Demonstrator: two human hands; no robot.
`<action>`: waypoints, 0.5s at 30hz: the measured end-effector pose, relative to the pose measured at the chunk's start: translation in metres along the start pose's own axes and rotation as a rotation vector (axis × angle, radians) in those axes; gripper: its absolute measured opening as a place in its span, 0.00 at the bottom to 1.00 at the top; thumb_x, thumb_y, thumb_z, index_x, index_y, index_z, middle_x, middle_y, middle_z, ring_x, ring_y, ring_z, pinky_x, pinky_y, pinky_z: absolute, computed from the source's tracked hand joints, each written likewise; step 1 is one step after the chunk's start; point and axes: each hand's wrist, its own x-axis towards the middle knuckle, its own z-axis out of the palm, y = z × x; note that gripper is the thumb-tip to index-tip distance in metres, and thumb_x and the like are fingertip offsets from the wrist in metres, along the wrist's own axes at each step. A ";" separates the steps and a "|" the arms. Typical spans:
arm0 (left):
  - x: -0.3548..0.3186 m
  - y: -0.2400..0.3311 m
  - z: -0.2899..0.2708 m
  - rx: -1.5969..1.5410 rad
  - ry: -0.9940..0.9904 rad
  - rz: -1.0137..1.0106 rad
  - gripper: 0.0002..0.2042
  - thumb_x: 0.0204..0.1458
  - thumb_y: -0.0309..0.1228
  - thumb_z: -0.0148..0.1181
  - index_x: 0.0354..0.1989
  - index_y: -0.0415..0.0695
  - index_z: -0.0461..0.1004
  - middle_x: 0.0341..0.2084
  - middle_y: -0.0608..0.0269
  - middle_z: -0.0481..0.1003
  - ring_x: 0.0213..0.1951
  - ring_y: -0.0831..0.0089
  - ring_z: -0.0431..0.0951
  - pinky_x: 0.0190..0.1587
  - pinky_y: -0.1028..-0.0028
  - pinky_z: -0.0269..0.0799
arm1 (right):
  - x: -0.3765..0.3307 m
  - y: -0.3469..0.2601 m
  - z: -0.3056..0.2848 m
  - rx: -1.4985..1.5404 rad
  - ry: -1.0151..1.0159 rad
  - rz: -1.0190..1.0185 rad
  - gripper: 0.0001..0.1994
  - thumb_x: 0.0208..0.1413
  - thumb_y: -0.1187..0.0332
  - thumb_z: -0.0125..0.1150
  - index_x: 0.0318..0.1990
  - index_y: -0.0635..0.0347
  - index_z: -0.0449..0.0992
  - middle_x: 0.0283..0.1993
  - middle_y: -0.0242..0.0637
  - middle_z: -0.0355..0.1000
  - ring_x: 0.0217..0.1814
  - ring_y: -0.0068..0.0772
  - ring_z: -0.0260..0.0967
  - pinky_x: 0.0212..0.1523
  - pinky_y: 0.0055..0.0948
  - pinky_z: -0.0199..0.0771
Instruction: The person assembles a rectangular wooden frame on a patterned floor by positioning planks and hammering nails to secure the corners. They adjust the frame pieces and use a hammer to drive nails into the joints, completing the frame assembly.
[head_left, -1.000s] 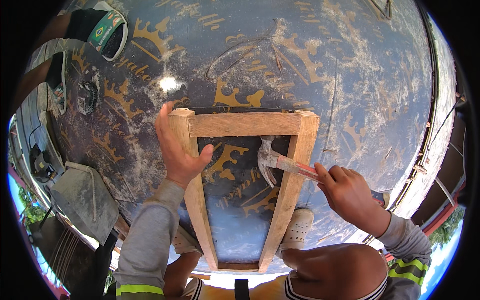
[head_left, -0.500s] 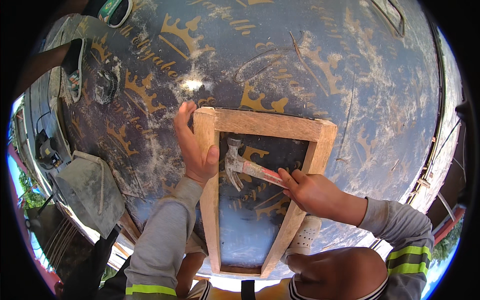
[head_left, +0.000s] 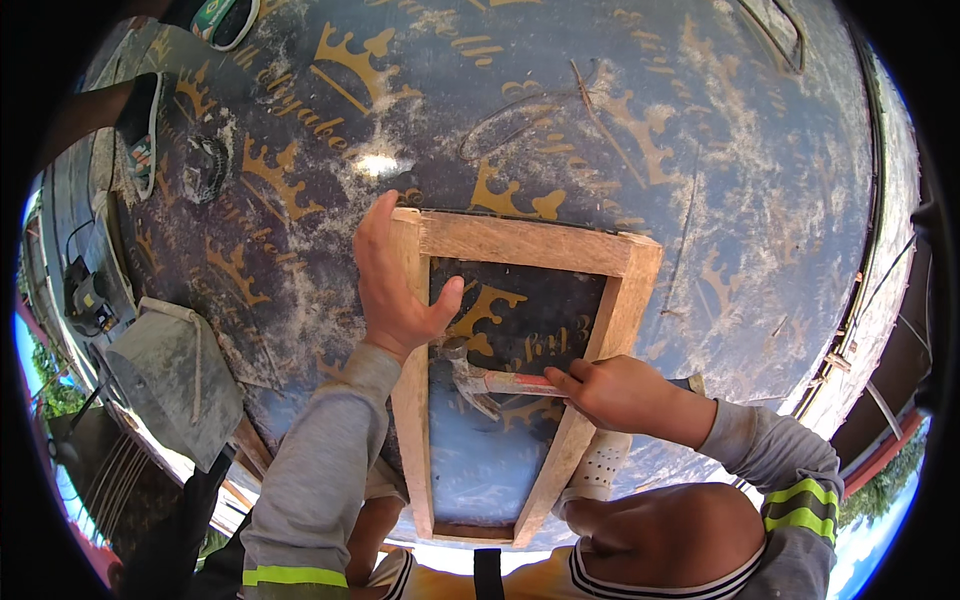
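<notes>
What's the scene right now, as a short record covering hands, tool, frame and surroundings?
Left hand: on the frame's left bar, near its upper corner in view, thumb spread
Right hand: holds the hammer by its handle
Hammer head: over the frame's opening, nearer the left bar
Frame: wooden
Surface: dark board, gold prints
Left side: grey container; another person's shoes above it

Changes I log: hammer (head_left: 492,381), head lowered from near the top crosspiece (head_left: 525,240) to beside the left rail (head_left: 412,440); right hand (head_left: 628,394), moved inward over the right rail (head_left: 567,450); left hand (head_left: 393,295), thumb stretched inward since half a second ago.
</notes>
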 end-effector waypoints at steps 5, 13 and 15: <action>-0.003 -0.003 0.007 -0.091 0.032 -0.061 0.46 0.48 0.51 0.62 0.71 0.37 0.51 0.65 0.43 0.59 0.66 0.47 0.59 0.67 0.51 0.55 | 0.010 0.017 -0.041 -0.071 0.166 0.057 0.25 0.52 0.72 0.61 0.60 0.66 0.72 0.34 0.40 0.72 0.27 0.43 0.76 0.24 0.38 0.78; 0.003 0.018 0.007 0.291 -0.134 0.044 0.39 0.47 0.48 0.65 0.69 0.48 0.61 0.66 0.51 0.60 0.68 0.48 0.56 0.68 0.49 0.55 | -0.015 0.008 0.026 0.031 0.073 -0.017 0.21 0.54 0.69 0.61 0.55 0.69 0.75 0.31 0.44 0.74 0.27 0.46 0.77 0.26 0.40 0.78; 0.003 0.023 0.005 0.351 -0.157 0.010 0.39 0.46 0.48 0.68 0.67 0.49 0.63 0.67 0.55 0.60 0.69 0.48 0.54 0.69 0.49 0.56 | -0.023 0.011 0.025 -0.054 0.052 -0.083 0.16 0.51 0.70 0.62 0.47 0.68 0.76 0.28 0.46 0.76 0.30 0.50 0.79 0.30 0.43 0.79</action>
